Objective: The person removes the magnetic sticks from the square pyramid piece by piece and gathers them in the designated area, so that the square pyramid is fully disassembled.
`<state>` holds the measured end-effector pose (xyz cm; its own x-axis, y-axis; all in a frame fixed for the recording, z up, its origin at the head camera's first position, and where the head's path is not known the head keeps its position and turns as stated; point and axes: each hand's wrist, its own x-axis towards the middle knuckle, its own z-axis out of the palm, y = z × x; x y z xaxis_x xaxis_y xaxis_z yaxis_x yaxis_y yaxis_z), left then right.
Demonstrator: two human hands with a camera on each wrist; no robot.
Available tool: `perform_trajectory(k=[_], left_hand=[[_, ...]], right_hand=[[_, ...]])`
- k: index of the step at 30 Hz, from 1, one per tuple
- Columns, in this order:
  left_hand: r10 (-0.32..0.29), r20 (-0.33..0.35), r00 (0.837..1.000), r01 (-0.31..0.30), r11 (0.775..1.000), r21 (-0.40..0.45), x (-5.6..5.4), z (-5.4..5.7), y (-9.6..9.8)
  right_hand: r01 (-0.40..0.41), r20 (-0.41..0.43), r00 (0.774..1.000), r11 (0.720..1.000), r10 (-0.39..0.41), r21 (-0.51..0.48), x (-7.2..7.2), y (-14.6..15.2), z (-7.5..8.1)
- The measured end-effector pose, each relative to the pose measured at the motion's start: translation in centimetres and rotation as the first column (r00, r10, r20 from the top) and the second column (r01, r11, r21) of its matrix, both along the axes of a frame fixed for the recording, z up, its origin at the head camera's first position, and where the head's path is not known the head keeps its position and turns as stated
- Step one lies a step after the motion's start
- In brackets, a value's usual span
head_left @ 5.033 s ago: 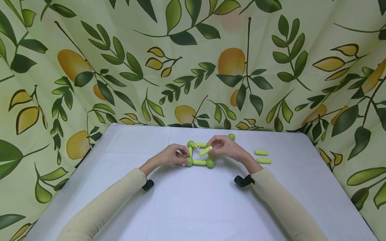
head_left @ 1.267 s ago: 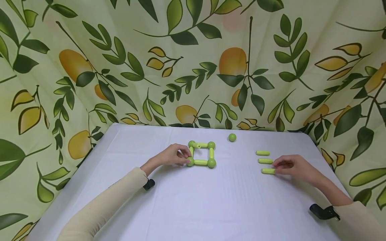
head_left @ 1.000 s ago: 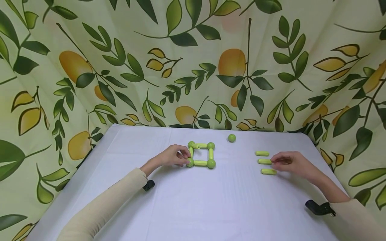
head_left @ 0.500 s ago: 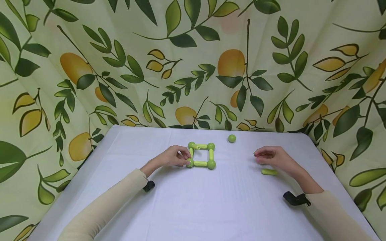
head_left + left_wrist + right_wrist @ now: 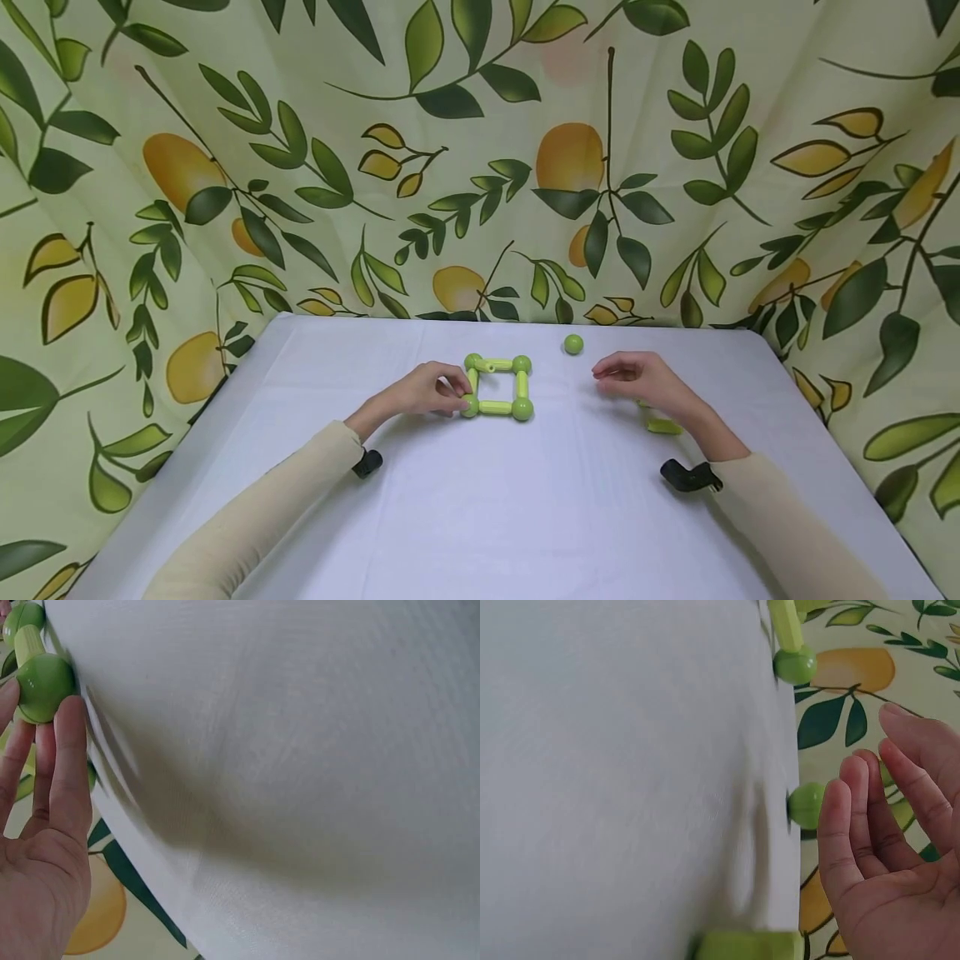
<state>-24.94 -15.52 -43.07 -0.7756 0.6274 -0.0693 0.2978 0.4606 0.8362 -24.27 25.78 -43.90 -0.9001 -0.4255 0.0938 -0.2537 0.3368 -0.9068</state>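
Note:
A square frame of pale green rods joined by green balls lies near the table's far side. My left hand pinches its near-left ball between thumb and fingers. From the far-left ball, another short rod points toward me, its holed end showing. My right hand hovers right of the frame, fingers loosely bent, holding nothing. A loose green ball sits beyond it, apart from the fingers. Loose rods lie under and behind the right wrist, partly hidden.
A white cloth covers the table. Behind its far edge hangs a curtain printed with leaves and fruit. Black wrist cameras sit at both sleeve ends.
My right hand held a rod over the frame, and that rod now lies with the others at right. The hand has since come back left, without anything. My left hand stays on the ball.

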Motion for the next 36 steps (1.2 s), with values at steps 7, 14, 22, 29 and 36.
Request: perform_trajectory(k=[7, 14, 22, 29, 36], left_hand=[[-0.005, 0.024, 1.0, 0.005, 1.0, 0.002, -0.1, 0.2, -0.1], [-0.027, 0.028, 0.999, 0.027, 1.0, 0.005, -0.7, 0.4, -0.7], [0.051, 0.025, 0.998, -0.052, 0.999, 0.01, -2.4, 0.9, -1.2], [0.143, 0.03, 0.989, -0.143, 0.99, -0.009, -4.5, 0.8, -1.1], [0.13, 0.012, 0.991, -0.13, 0.991, 0.01, -6.0, 1.1, -0.7]], right_hand=[[-0.019, 0.024, 1.0, 0.999, 0.02, -0.028, -0.8, -2.6, 0.0], [-0.05, 0.031, 0.998, 0.995, 0.053, -0.086, -1.4, -5.2, -0.2], [-0.08, -0.003, 0.997, 0.991, 0.08, -0.11, -2.1, -8.6, -0.1], [-0.102, 0.001, 0.995, 0.984, 0.103, -0.145, -2.6, -11.4, 0.0], [-0.101, -0.021, 0.995, 0.987, 0.1, -0.128, -3.3, -13.7, 0.1]])
